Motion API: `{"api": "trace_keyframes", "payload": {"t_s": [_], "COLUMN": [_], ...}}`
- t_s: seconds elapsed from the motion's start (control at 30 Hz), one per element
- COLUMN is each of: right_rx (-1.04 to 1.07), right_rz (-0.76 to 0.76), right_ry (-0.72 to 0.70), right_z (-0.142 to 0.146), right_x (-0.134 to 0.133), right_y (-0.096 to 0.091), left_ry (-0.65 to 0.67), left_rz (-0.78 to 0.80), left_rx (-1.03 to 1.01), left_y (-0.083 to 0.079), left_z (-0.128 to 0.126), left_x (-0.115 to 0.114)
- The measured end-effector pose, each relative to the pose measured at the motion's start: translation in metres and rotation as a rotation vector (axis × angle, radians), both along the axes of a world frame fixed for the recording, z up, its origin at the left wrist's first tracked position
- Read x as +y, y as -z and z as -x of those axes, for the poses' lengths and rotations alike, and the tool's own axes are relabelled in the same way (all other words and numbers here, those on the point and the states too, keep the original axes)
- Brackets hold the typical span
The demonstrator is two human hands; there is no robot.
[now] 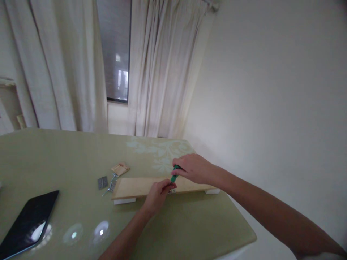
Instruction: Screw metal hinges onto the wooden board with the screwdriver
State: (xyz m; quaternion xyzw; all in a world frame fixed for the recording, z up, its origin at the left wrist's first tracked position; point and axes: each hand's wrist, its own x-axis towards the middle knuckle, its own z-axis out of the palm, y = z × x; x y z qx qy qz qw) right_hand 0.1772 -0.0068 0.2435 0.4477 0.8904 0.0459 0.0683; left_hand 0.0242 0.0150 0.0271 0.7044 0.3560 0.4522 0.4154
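Observation:
A pale wooden board (135,186) lies on two white blocks on the green table (67,155). My right hand (193,168) is closed round the green handle of a screwdriver (175,174), which points down at the board's near edge. My left hand (158,195) rests on the board just below the tool's tip, fingers pinched together; what they hold, if anything, is too small to make out.
Left of the board lie a grey metal hinge (102,182), some loose metal parts (111,184) and a small wooden piece (120,168). A dark tablet (28,222) sits at the near left. Curtains and a window stand behind; the table's right edge drops off near my right arm.

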Motion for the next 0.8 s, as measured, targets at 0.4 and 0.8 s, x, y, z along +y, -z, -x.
{"api": "trace_keyframes", "payload": {"t_s": [0.4,0.8], "right_rx": [0.033,0.116], "right_rz": [0.014,0.095], "right_ry": [-0.051,-0.202], "right_z": [-0.002,-0.002], "right_x": [-0.001,0.010], "right_y": [0.000,-0.001], "left_ry": [0.082,0.115], "left_rz": [-0.026,0.002], "left_rx": [0.003,0.000], "left_y": [0.003,-0.003], "left_z": [0.005,0.008], "left_x": [0.004,0.002]}}
